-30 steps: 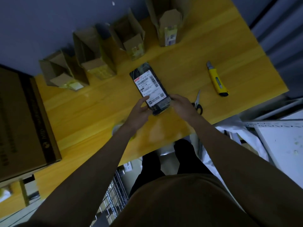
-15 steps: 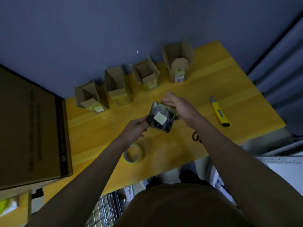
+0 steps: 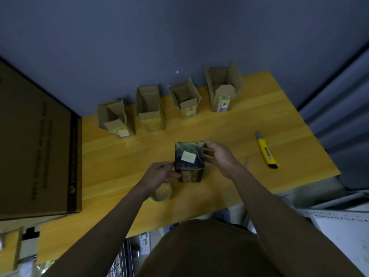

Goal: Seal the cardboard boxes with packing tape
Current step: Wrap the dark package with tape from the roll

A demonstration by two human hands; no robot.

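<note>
Only "00" reads on the rightmost open box's label (image 3: pixel 224 104).

A yellow wooden table (image 3: pixel 229 124) fills the middle of the view, its far edge against a dark blue-grey wall (image 3: pixel 159 37). Near the table's right edge lies 1 yellow utility knife (image 3: pixel 266 150) with a black end, its blade end pointing toward the wall. Closer to the table's middle from the knife, a pair of scissors (image 3: pixel 246 162) shows only as a pale tip. Below the table's front edge, a wire rack (image 3: pixel 121 262) is partly visible. Off the table's right front corner stands a white perforated metal surface (image 3: pixel 339 226), and grey curtain-like folds (image 3: pixel 343 100) hang beyond the table's right edge.
</note>
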